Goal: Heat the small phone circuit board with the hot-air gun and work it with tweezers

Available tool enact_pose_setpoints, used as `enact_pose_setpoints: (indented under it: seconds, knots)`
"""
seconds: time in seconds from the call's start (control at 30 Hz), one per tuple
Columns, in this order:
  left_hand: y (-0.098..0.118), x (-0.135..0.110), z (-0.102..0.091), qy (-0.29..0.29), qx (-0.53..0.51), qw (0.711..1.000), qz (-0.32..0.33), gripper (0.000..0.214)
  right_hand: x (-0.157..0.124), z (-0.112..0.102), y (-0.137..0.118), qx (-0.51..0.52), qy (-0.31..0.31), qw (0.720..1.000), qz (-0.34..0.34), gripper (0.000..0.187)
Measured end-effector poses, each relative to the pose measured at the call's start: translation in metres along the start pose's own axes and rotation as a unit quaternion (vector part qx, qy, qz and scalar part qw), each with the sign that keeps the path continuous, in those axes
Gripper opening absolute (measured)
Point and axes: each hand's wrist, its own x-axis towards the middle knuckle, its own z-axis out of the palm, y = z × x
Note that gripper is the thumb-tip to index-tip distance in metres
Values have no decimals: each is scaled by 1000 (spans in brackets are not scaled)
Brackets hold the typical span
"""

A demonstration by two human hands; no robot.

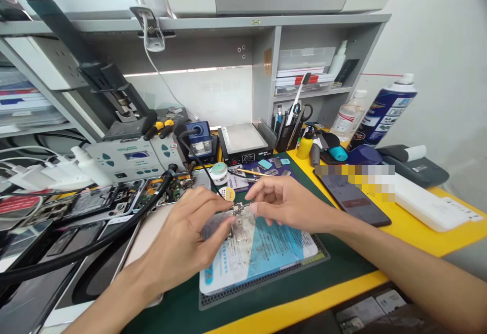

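Note:
Between my two hands, just above a blue-and-white printed pad (262, 253), is a small circuit board (239, 209) with metal-coloured parts. My left hand (194, 227) pinches its left end between thumb and fingers. At the board's right end, the thumb and forefinger of my right hand (281, 202) are closed on its edge, with the other fingers curled under. Beneath the board, on the pad, lies a small clear or metallic piece (239, 231), too blurred to name. The pad rests on a dark perforated mat (266, 286).
Opened phones and phone parts (72, 258) crowd the left side, crossed by a thick black hose (114, 240). Behind stand a soldering station (140, 154), a heating plate (245, 144) and a pen holder (287, 134). A dark phone (352, 197) lies to the right, near bottles (384, 111).

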Motion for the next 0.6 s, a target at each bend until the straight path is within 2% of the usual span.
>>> enact_pose_setpoints:
  seconds: [0.27, 0.6]
  knots:
    - [3, -6, 3, 30, -8, 1000, 2, 19, -2, 1, -5, 4, 12, 1000, -4, 22]
    - [10, -7, 1, 64, -22, 998, 2, 21, -9, 3, -11, 0, 25, 1000, -12, 19]
